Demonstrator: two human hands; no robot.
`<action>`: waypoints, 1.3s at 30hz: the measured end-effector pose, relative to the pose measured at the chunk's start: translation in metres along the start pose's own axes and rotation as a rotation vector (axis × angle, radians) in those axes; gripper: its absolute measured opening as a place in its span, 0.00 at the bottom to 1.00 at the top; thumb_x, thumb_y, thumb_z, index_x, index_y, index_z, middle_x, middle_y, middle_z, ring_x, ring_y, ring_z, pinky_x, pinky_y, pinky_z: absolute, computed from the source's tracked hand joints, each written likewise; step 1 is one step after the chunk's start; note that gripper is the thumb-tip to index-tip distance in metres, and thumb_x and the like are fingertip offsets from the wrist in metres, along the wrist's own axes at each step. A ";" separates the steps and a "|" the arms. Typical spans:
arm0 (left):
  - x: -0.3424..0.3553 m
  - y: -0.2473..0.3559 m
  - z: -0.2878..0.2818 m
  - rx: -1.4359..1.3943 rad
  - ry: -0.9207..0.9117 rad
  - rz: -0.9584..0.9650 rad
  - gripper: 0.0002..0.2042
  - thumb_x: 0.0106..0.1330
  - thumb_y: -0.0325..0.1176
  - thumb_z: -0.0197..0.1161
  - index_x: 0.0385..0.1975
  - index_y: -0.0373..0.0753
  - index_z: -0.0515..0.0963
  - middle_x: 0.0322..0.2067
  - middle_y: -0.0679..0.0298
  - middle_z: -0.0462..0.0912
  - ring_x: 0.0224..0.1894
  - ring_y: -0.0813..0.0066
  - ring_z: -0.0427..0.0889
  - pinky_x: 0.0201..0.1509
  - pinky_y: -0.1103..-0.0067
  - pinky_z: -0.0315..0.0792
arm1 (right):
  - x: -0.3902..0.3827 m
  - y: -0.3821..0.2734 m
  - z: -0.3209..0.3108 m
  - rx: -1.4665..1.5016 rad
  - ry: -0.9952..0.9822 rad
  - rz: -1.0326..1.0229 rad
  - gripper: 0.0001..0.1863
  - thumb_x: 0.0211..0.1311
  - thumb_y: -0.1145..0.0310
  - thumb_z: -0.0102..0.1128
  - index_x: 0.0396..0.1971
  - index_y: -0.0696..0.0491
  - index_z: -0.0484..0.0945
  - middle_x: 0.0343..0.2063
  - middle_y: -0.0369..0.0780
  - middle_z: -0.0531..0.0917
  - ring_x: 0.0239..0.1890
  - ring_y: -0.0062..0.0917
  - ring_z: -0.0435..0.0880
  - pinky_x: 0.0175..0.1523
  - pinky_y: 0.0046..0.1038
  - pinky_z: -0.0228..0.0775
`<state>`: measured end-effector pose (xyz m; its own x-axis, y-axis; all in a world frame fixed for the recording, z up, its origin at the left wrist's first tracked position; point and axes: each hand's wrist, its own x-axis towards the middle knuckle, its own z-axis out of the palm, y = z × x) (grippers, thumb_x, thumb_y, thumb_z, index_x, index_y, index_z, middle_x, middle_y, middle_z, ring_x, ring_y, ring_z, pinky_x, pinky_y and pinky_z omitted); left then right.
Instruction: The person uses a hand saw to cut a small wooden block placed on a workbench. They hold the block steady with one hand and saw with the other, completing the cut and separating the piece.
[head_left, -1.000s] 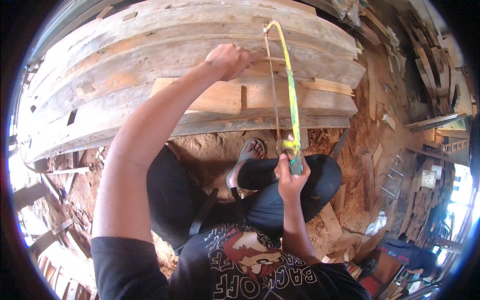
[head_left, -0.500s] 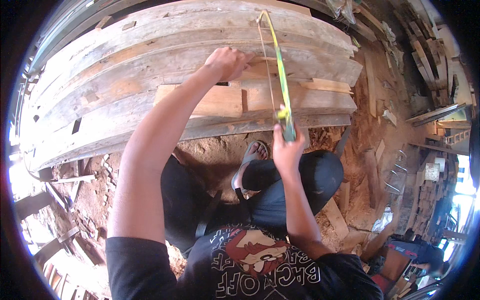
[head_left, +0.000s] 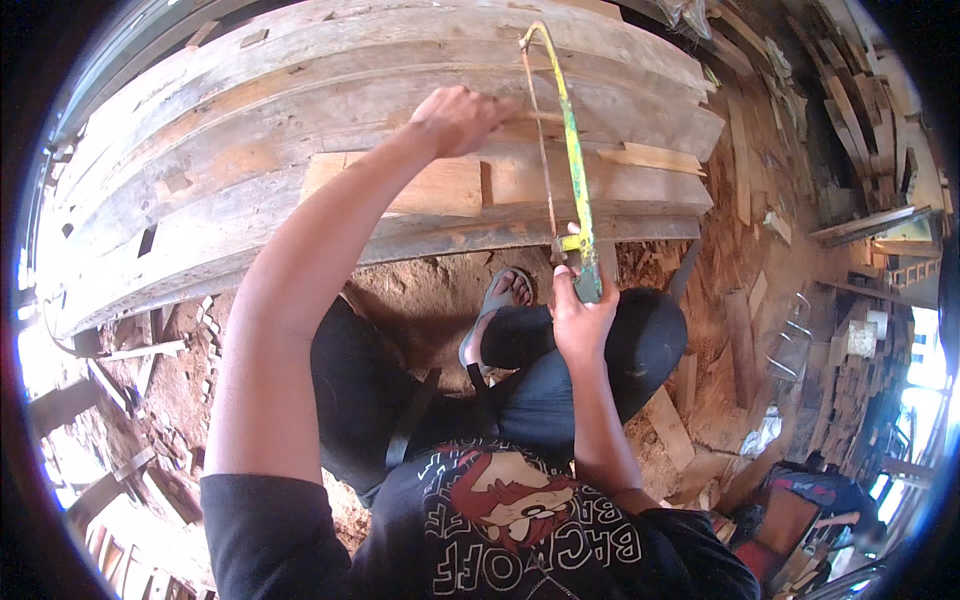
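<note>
My right hand [head_left: 585, 320] is wrapped round the green handle of a hacksaw [head_left: 573, 150] with a yellow and green painted frame. The thin blade runs along the frame's left side, pointing away from me over the planks. My left hand [head_left: 458, 118] is closed at the near end of a thin wooden strip [head_left: 548, 117], its fingertips slightly blurred. That strip reaches right and passes by the blade; whether the teeth touch it I cannot tell. Just below the left hand lies a short pale board [head_left: 430, 188].
Long worn planks [head_left: 260, 110] form the work surface. A split wood piece [head_left: 652, 158] lies on it at the right. Offcuts and sawdust cover the ground [head_left: 715, 340]. A wire rack [head_left: 790, 340] and stacked timber [head_left: 850, 120] stand at right; another person [head_left: 800, 510] is at lower right.
The hacksaw and my right hand have come slightly toward me and to the right. My left hand has shifted a little up and left.
</note>
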<state>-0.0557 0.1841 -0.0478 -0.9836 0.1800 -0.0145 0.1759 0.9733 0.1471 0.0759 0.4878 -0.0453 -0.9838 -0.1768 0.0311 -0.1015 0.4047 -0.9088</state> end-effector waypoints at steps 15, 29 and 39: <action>-0.003 0.003 -0.007 0.021 -0.022 -0.017 0.13 0.80 0.40 0.53 0.58 0.45 0.74 0.44 0.53 0.89 0.43 0.47 0.90 0.45 0.56 0.84 | 0.012 0.002 0.008 0.001 0.016 0.050 0.20 0.71 0.78 0.62 0.61 0.59 0.81 0.46 0.43 0.90 0.44 0.23 0.86 0.54 0.31 0.77; 0.005 0.000 -0.007 0.014 -0.029 -0.026 0.15 0.83 0.44 0.50 0.61 0.46 0.73 0.44 0.51 0.90 0.47 0.50 0.90 0.50 0.60 0.85 | 0.050 -0.020 0.042 -0.046 0.088 -0.183 0.26 0.68 0.81 0.59 0.65 0.50 0.82 0.30 0.31 0.82 0.27 0.10 0.75 0.34 0.19 0.69; 0.018 -0.020 -0.002 -0.040 -0.016 -0.066 0.23 0.82 0.49 0.52 0.71 0.49 0.69 0.48 0.50 0.90 0.51 0.48 0.89 0.56 0.57 0.83 | 0.074 -0.007 0.036 -0.033 0.040 -0.131 0.19 0.71 0.76 0.62 0.60 0.53 0.84 0.27 0.31 0.82 0.24 0.12 0.76 0.30 0.22 0.69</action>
<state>-0.0770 0.1673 -0.0495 -0.9921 0.1186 -0.0416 0.1089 0.9767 0.1851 0.0095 0.4399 -0.0519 -0.9669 -0.1940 0.1656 -0.2333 0.4100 -0.8818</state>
